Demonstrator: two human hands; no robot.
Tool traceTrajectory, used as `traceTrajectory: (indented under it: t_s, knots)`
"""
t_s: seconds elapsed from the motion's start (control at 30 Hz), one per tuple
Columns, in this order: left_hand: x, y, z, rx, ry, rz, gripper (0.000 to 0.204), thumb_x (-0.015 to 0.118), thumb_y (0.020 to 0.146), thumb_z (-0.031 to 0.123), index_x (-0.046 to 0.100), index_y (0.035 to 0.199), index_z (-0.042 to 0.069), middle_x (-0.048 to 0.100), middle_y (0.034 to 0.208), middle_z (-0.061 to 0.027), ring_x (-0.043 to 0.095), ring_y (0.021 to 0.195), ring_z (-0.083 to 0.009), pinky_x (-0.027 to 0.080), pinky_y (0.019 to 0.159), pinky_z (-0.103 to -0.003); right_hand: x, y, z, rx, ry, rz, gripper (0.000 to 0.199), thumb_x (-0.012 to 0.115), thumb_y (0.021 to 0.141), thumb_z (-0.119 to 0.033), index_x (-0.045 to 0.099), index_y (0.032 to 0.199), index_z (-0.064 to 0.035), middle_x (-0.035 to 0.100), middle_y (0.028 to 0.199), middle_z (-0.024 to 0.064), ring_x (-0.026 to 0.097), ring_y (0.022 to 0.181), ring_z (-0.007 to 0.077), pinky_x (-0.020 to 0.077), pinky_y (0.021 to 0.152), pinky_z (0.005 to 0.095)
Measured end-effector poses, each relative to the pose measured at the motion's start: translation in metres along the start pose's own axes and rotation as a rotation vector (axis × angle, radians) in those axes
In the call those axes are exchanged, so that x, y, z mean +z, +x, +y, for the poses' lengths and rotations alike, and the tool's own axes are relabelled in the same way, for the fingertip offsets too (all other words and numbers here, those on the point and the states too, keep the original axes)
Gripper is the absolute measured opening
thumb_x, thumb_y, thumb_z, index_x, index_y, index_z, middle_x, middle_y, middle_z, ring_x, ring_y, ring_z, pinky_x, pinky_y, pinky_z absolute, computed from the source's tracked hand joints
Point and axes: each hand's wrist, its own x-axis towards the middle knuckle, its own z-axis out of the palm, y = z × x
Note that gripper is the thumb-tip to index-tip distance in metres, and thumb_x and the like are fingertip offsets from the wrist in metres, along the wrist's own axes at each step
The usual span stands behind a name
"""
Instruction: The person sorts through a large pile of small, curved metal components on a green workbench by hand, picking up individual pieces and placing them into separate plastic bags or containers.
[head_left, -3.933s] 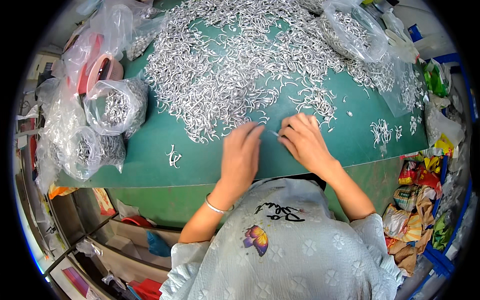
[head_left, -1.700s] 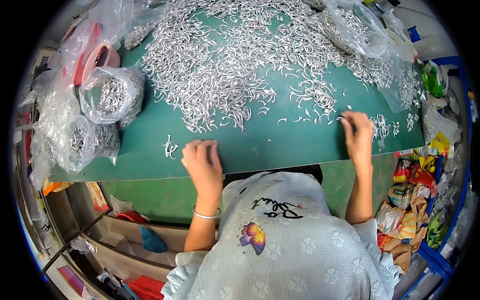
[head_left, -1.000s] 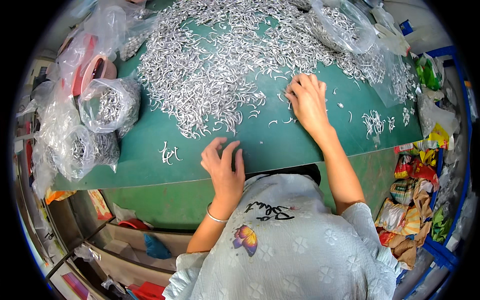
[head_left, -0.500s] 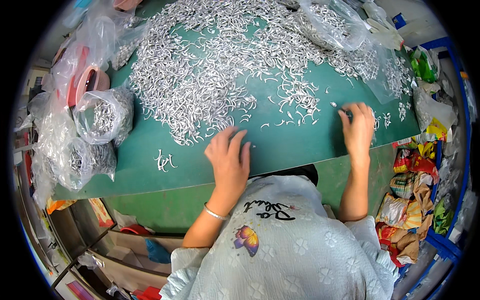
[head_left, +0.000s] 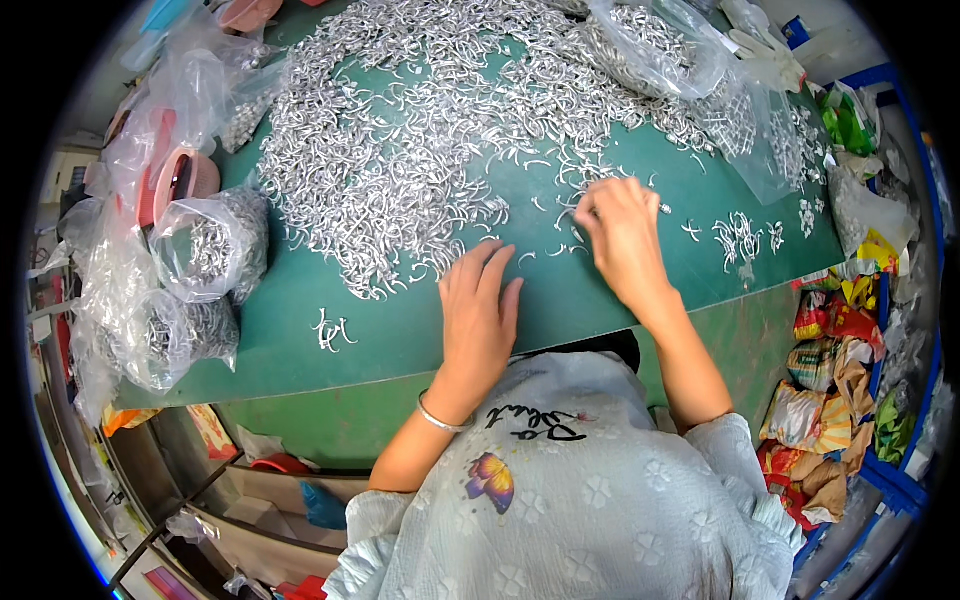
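A broad heap of small curved silver metal pieces (head_left: 390,180) covers much of the green table (head_left: 270,340). My left hand (head_left: 478,315) lies low over the table at the near edge of the heap, fingers stretched out, holding nothing that I can see. Further right, my right hand (head_left: 628,240) bends its fingers down onto a looser scatter of the same pieces (head_left: 585,165). Its fingertips are pressed together; whatever they pinch is hidden. One small group of pieces (head_left: 738,238) lies right of that hand, another (head_left: 330,330) at the near left.
Clear plastic bags of metal pieces (head_left: 210,240) stand at the table's left side, beside a pink basket (head_left: 190,175). Another clear bag (head_left: 665,50) lies on the far right of the heap. Colourful packets (head_left: 810,400) fill a blue-framed rack on the right.
My right hand has moved left from the small group at the right to the looser scatter, uncovering that group. My left hand has shifted slightly right, its fingers closer together.
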Motion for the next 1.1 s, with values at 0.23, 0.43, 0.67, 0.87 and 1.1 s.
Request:
traceTrajectory:
  t_s: [0.23, 0.43, 0.67, 0.87, 1.1]
  knots:
    - [0.023, -0.003, 0.003, 0.171, 0.09, -0.06, 0.039, 0.067, 0.08, 0.003, 0.058, 0.118, 0.006, 0.058, 0.111, -0.0084, 0.054, 0.102, -0.0262, 0.036, 0.084, -0.038, 0.011, -0.039, -0.015, -0.201, 0.088, -0.264, 0.011, 0.067, 0.077, -0.005, 0.061, 0.086, -0.0035, 0.054, 0.096, 0.006, 0.049, 0.095, 0.0246, 0.0352, 0.083, 0.0389]
    - [0.027, -0.015, 0.002, 0.183, 0.08, -0.05, 0.021, 0.066, 0.081, 0.001, 0.063, 0.101, 0.006, 0.058, 0.094, -0.0058, 0.054, 0.087, -0.0238, 0.036, 0.077, -0.036, -0.001, -0.001, 0.01, -0.071, 0.093, -0.069, 0.01, 0.068, 0.078, -0.007, 0.066, 0.088, -0.007, 0.058, 0.106, 0.0057, 0.051, 0.102, 0.0249, 0.0365, 0.085, 0.0374]
    - [0.019, -0.027, 0.001, 0.145, 0.05, -0.087, 0.023, 0.067, 0.081, 0.002, 0.062, 0.103, 0.005, 0.057, 0.094, -0.0063, 0.053, 0.087, -0.0244, 0.036, 0.076, -0.036, 0.014, 0.005, 0.02, -0.148, -0.053, -0.014, 0.009, 0.067, 0.078, -0.007, 0.065, 0.086, -0.0053, 0.057, 0.109, 0.0063, 0.05, 0.106, 0.0252, 0.0351, 0.092, 0.0415]
    - [0.02, -0.029, 0.003, 0.132, 0.049, -0.078, 0.024, 0.069, 0.08, 0.003, 0.061, 0.103, 0.006, 0.057, 0.093, -0.0068, 0.054, 0.086, -0.025, 0.036, 0.075, -0.037, 0.027, 0.006, 0.006, -0.142, -0.131, -0.024, 0.01, 0.067, 0.079, -0.007, 0.061, 0.087, -0.0053, 0.055, 0.107, 0.0078, 0.049, 0.105, 0.0254, 0.0342, 0.091, 0.0421]
    - [0.02, -0.031, -0.002, 0.135, 0.071, -0.032, 0.02, 0.069, 0.08, 0.002, 0.061, 0.098, 0.007, 0.059, 0.093, -0.0069, 0.055, 0.087, -0.0258, 0.036, 0.075, -0.038, -0.032, -0.026, 0.041, 0.095, -0.068, 0.204, 0.009, 0.068, 0.079, -0.007, 0.062, 0.085, -0.0058, 0.059, 0.096, 0.0075, 0.052, 0.097, 0.0276, 0.0354, 0.085, 0.0405]
